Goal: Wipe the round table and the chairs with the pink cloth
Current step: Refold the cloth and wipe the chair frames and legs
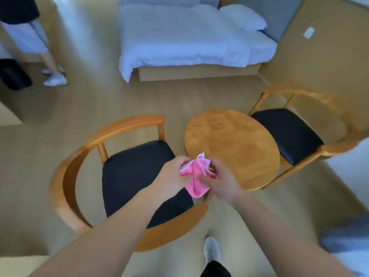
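Both the left hand [173, 176] and right hand [219, 181] pinch the pink cloth [196, 176] in mid-air between the near chair [127, 176] and the round tabletop [231, 146], seemingly folding it into a wiping pad.

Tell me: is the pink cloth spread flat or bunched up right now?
Bunched up. The pink cloth hangs crumpled between both hands, left hand and right hand gripping it.

Bunched pink cloth [196, 174] above the gap between round wooden table [233, 144] and near black-seated chair [127, 174]
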Available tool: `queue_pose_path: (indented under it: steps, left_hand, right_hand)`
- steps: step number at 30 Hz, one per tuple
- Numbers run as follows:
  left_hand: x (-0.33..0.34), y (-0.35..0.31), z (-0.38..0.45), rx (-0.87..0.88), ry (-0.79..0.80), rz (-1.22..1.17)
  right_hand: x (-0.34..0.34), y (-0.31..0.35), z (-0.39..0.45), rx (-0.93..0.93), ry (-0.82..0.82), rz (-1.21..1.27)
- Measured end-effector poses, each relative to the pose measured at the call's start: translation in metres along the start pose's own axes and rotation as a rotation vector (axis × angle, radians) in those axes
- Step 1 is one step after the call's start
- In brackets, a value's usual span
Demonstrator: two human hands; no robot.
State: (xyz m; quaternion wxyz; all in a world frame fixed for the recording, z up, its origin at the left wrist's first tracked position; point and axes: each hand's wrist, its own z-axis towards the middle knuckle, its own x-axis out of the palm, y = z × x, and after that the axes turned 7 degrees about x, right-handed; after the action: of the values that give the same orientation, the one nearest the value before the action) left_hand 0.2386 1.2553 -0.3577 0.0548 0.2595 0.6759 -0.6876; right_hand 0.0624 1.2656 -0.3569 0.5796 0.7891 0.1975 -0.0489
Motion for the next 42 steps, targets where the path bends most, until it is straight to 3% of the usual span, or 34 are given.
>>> queue_pose_path:
  steps: [5,11,23,27,33,35,38,42]
  left_hand:
    - [0.031,-0.024,-0.021,0.135,0.22,0.065]
    - [0.065,-0.045,-0.051,0.19,0.286,0.183]
    - [0.057,-0.029,-0.091,0.248,0.32,0.023]
    - [0.052,-0.004,-0.103,0.312,0.559,-0.062]
    - [0.058,0.032,-0.147,0.646,0.855,-0.007]
    - [0.06,0.045,-0.155,0.72,0.832,0.115]
    - [0.068,0.06,-0.155,0.646,0.674,0.228]
    - [0.09,0.08,-0.153,0.497,0.837,0.214]
  right_hand:
    - [-0.024,-0.022,-0.077,0.07,-0.295,0.023]
    - [-0.05,-0.048,-0.145,0.128,-0.572,0.048]
    - [0.046,-0.049,-0.159,0.235,-0.7,0.029]
    - [0.089,-0.043,-0.159,0.315,-0.743,0.24]
    - [0.135,-0.061,-0.191,0.484,-1.002,0.385]
    - [0.141,-0.068,-0.209,0.518,-1.029,0.389]
    - [0.147,-0.081,-0.228,0.51,-1.038,0.393]
    - [0.152,-0.113,-0.226,0.397,-0.979,0.427]
